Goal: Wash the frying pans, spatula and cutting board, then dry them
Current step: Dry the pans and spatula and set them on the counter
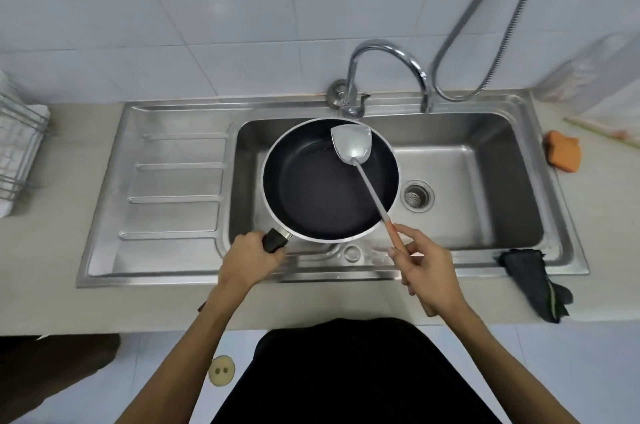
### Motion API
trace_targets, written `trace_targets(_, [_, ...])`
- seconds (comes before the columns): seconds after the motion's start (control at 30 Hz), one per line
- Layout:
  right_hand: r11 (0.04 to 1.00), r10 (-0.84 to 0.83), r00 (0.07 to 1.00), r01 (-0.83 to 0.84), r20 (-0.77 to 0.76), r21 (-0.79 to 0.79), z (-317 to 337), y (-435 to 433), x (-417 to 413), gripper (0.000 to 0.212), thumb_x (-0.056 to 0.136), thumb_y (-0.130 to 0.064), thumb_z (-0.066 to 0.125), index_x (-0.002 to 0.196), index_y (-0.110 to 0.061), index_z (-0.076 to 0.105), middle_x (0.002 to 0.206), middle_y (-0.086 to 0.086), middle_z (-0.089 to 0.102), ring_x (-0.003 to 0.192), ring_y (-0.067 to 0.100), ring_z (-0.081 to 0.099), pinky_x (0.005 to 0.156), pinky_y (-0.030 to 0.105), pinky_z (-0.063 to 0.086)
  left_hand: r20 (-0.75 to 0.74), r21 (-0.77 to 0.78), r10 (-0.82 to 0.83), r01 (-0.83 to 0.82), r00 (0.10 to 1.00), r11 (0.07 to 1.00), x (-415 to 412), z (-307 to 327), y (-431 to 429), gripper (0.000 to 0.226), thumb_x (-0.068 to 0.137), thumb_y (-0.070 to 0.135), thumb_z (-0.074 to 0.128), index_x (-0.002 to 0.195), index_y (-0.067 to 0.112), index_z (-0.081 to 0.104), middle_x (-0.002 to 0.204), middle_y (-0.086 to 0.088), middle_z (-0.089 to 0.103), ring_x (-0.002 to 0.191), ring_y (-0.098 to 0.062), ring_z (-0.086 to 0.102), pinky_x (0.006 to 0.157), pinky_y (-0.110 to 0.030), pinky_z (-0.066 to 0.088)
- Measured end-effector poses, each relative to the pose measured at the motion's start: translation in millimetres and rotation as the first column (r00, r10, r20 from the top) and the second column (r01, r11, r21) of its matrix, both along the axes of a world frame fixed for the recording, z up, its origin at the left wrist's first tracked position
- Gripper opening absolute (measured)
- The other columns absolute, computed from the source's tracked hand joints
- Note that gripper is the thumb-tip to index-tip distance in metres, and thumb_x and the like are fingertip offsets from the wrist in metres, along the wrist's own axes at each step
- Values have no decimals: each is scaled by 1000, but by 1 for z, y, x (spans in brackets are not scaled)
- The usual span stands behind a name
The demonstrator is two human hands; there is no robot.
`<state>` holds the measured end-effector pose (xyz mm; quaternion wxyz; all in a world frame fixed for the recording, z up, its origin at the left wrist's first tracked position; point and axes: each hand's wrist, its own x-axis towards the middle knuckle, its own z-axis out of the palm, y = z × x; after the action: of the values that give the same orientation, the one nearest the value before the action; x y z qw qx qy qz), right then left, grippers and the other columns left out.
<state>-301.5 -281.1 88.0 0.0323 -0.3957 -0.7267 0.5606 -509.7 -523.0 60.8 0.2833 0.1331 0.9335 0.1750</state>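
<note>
So the big stainless steel sink with the ribbed drainboard (pixel 173 181) is the anchor. In the left half of its basin is the round black nonstick frying pan with the silver rim (pixel 329 188), stubby handle aimed at the sink's near edge. Nothing's in the pan but the blade of the long silver metal spatula with the orange handle (pixel 351 146); can't tell if it touches. The spatula's long axis runs from the sink's near rim diagonally up-left to the pan's far side, just short of the curved chrome tap (pixel 388 55) at the sink's back edge.

Left hand (pixel 246 259) is wrapped round the pan handle; right hand (pixel 426 271) pinches the spatula handle. My guess is rinsing's next, and the spout sits right of the blade, so the right hand's closer.

A dark cloth (pixel 533 281) drapes over the sink's near right corner, with an orange sponge (pixel 562 150) off its right side.
</note>
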Motion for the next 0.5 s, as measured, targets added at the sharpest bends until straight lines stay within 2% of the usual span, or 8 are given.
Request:
trace_targets(0.13, [997,-76,997,76,-3,25,14,35,54,40,95,-14,68,121,-45,66,77,0,64,48,19,53,41,34,48,-9,-16,-59,59,998,998,19,3,34,24,80,38,71,82,15,63,73,-2,63,69,-28,62,64,-36,54])
trace_targets(0.37, [959,-267,963,263,25,109,15,117,139,35,95,-21,69,127,-37,66,79,-1,67,49,15,51,42,32,47,-17,-43,-123,122,992,992,57,2,107,21,82,34,69,81,14,61,72,-3,62,68,-28,60,61,-35,49])
trace_targets(0.5, [924,-341,938,323,57,203,4,172,167,33,96,-26,68,125,-42,67,78,-6,66,49,18,55,47,31,50,14,-59,-140,141,990,988,76,1,145,20,76,33,70,80,15,62,73,-5,64,70,-30,62,62,-37,53])
